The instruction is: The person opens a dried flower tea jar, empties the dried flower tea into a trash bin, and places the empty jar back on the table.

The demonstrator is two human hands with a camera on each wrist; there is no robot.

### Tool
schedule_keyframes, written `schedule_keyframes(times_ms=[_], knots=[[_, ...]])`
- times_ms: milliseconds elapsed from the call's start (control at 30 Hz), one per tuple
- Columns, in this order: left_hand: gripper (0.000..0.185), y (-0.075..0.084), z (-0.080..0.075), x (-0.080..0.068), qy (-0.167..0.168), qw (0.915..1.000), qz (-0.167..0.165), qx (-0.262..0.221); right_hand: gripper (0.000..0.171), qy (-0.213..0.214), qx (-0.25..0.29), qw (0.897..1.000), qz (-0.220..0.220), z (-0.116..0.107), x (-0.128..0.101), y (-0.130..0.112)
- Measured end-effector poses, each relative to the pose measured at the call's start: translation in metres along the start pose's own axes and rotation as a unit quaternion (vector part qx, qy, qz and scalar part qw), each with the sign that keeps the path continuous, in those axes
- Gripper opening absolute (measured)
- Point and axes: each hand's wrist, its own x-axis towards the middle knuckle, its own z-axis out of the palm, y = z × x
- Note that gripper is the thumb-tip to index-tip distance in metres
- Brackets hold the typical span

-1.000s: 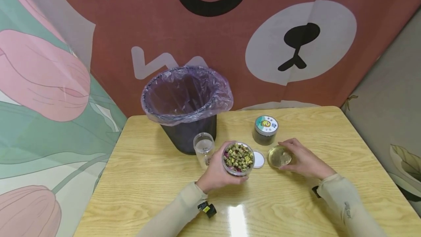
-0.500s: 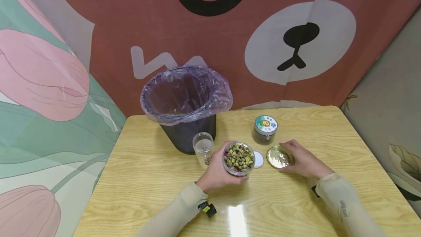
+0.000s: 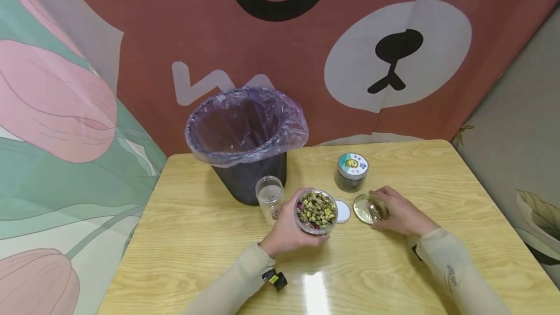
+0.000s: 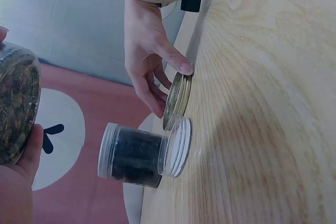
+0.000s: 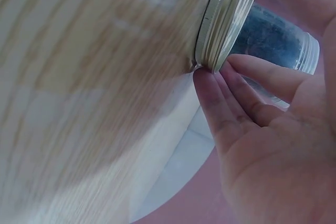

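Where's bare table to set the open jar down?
Bare wood lies left of the trash bin and small empty jar, along the near edge between the sleeves, and right of the right hand. It is crowded from the flower-bud jar in the left hand past the white disc and gold lid to the dark jar.

Bright even light, tabletop [image 3: 350, 276] glare, wrist blur

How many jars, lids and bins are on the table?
Jars: 3, the open jar of dried flower buds in the left hand, the small empty clear jar, the closed dark jar.
Loose lids: 2, the gold lid under the right hand, the small white lid.
Bins: 1, the lined bin.
Total: 6.
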Motion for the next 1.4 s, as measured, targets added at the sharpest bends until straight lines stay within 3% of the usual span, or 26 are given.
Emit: schedule_keyframes(times_ms=[533, 667, 800, 967, 1133, 1400], knots=[[0.089, 0.001, -0.002, 0.0, 0.005, 1.0, -0.006, -0.002, 0.098, 0.008, 0.002, 1.0, 0.01, -0.002, 0.002, 0.001], [0.089, 0.0, -0.002, 0.001, 0.003, 1.0, -0.008, 0.001, 0.093, 0.03, -0.006, 1.0, 0.009, -0.007, 0.003, -0.004], [0.09, 0.002, -0.002, 0.001, 0.005, 0.9999, -0.009, -0.003, 0.078, 0.088, -0.006, 0.996, -0.03, -0.015, 0.003, -0.016], [0.089, 0.011, -0.003, 0.001, 0.005, 0.9998, 0.007, -0.018, 0.055, 0.182, -0.013, 0.978, -0.098, -0.033, 0.015, -0.043], [0.088, 0.034, -0.012, 0.005, 0.016, 0.9985, 0.05, -0.015, 0.054, 0.252, -0.009, 0.953, -0.168, -0.053, 0.044, -0.08], [0.09, 0.077, -0.044, 0.015, 0.026, 0.9882, 0.15, 0.011, 0.061, 0.287, -0.005, 0.915, -0.285, -0.074, 0.094, -0.141]])
